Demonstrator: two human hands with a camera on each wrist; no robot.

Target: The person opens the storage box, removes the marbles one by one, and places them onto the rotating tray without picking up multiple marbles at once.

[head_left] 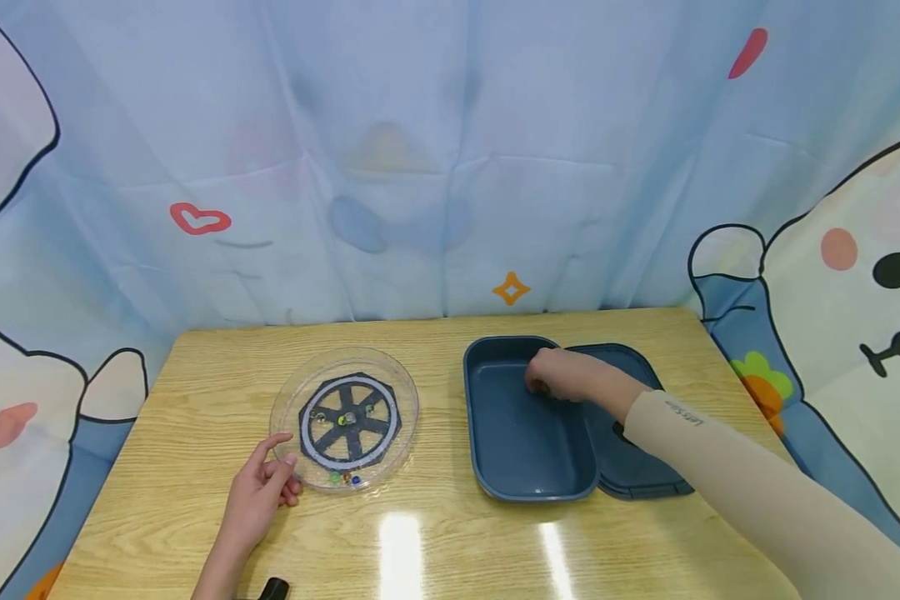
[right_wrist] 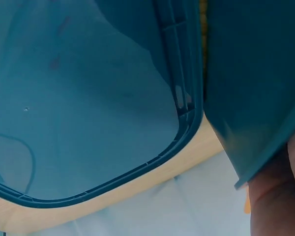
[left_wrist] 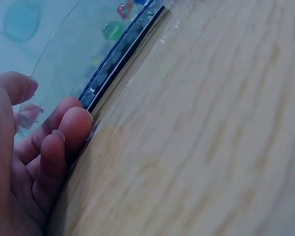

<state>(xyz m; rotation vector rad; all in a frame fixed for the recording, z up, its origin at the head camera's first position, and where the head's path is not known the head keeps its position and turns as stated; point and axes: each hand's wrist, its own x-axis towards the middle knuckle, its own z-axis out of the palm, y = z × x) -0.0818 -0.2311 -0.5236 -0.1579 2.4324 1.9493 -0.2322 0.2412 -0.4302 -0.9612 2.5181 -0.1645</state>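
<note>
A clear round dish (head_left: 408,392) stands on the table, with a dark six-spoked wheel shape (head_left: 352,437) in its middle. A green marble (left_wrist: 111,30), an orange-brown one (head_left: 347,477) and a blue one (head_left: 356,480) lie near its front wall; several clear marbles sit on the wheel. My left hand (head_left: 258,483) holds the dish's front-left rim, thumb and index finger over the edge, other fingers curled low outside. My right hand (head_left: 570,373) reaches into the far right part of a dark blue box (head_left: 528,450), fingers curled downward. Its fingertips are hidden, so I cannot tell what they hold.
A dark blue lid (head_left: 637,479) lies flat against the box's right side, under my right forearm (head_left: 720,450). The wooden table (head_left: 217,383) ends at a printed cloth (head_left: 420,167) hanging behind it. A small black object (head_left: 273,588) is beside my left wrist.
</note>
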